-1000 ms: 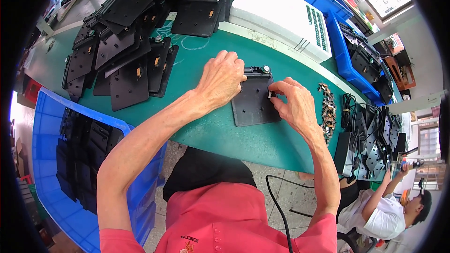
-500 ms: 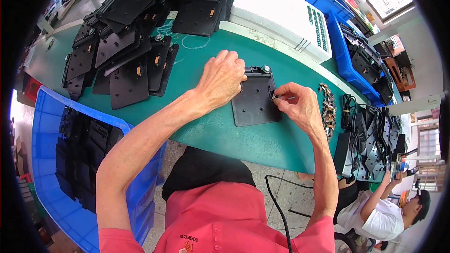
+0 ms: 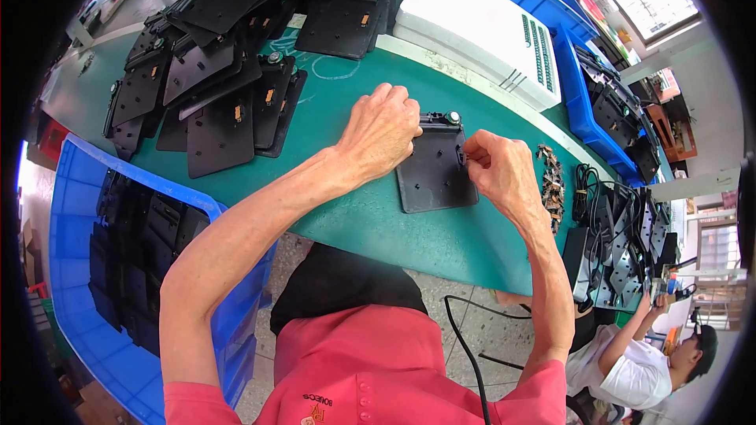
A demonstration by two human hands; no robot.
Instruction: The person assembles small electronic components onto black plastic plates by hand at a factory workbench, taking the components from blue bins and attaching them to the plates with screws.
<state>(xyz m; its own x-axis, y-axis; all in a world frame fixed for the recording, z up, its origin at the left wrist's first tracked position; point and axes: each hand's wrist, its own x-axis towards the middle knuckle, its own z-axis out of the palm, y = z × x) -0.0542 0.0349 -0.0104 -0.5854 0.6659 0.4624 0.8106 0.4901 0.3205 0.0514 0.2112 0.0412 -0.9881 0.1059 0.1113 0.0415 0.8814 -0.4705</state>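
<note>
A black rectangular plate (image 3: 433, 179) with small pegs lies on the green tabletop in front of me. Along its far edge runs a bar with a round, light-faced part (image 3: 453, 117) at the corner. My left hand (image 3: 383, 127) is closed at the plate's upper left corner, fingers curled over the edge and steadying it. At the right edge, the thumb and fingers of my right hand (image 3: 502, 168) are pinched together against the plate. Whatever small piece they hold is hidden behind the fingertips.
Stacked similar plates (image 3: 220, 134) fill the back left. A blue bin (image 3: 142, 161) of black parts stands left. A white foam box (image 3: 472, 24) and a blue crate (image 3: 579, 102) stand at the back. Small metal pieces (image 3: 551, 189) lie right, near cables (image 3: 587, 189). A co-worker (image 3: 638, 362) sits beyond.
My right hand's fingertips have shifted slightly up along the plate's right edge, and its fingers have closed tighter. The small metallic piece seen there before is now hidden. My left hand keeps its place.
</note>
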